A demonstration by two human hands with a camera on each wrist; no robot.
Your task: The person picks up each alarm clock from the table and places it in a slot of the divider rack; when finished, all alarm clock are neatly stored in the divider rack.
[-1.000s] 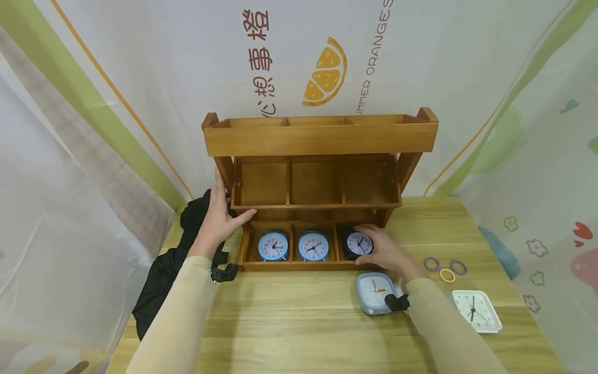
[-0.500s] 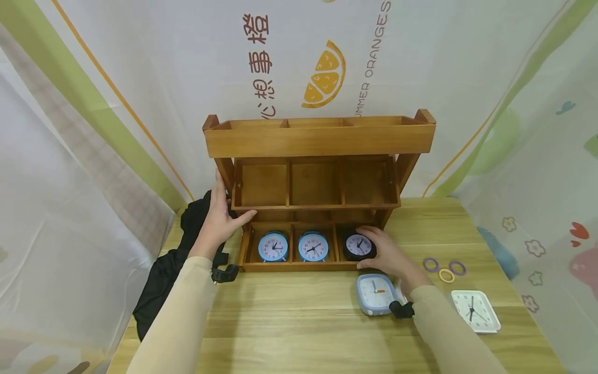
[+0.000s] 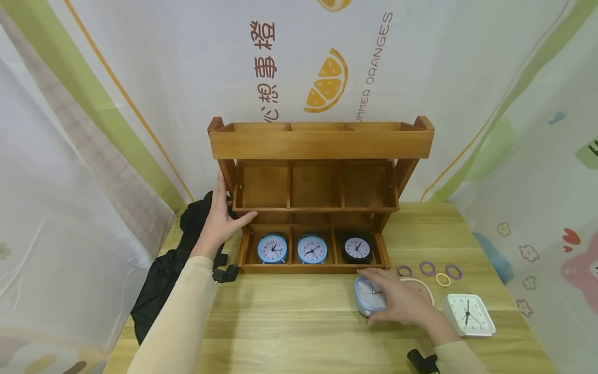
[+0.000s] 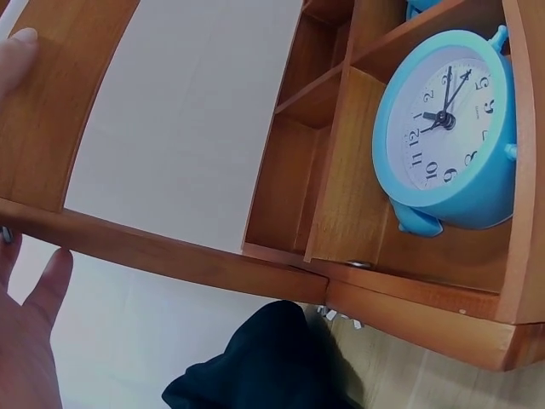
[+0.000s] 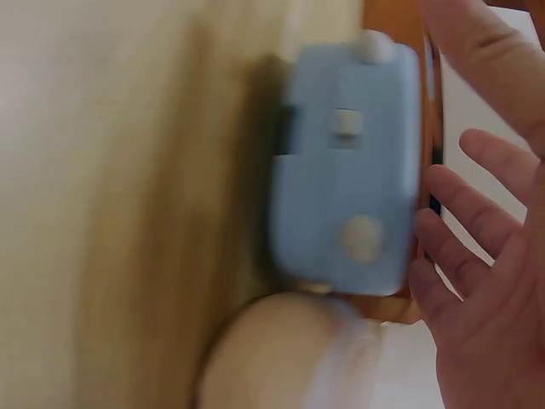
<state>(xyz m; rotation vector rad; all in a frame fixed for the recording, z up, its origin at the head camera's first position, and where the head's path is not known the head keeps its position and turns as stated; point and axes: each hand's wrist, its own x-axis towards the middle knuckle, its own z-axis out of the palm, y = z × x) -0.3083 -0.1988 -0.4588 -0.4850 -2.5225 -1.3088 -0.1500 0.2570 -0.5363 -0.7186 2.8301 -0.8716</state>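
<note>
Head view puts your right hand around the pale blue clock, fingers reaching along its far side and thumb near its close side, with the digits spread rather than pinching. Whether any pad presses the casing cannot be told, since the right wrist view is blurred. Your left hand is also spread, fingers straight along the outer left side of the wooden shelf, thumb stretched across toward the middle tier.

If you close too shallowly on the clock's rounded edges, it could squirt out ahead of your fingertips or turn on the tabletop. Under and just behind your right palm sits a round pale-rimmed object; a low palm could nudge it, and you have little view of it from above. The white clock stands beside your right wrist, on its outer side, so a wide swing of the forearm might knock it.

Beyond your right fingertips is the shelf's bottom tier, with the black clock in its compartment nearest your grip. Pushing forward without lifting would likely bump that front wall and jar the shelf. Your left hand looks like only a light brace, so such a knock could shift the shelf and rattle the two blue clocks between your hands.
</note>
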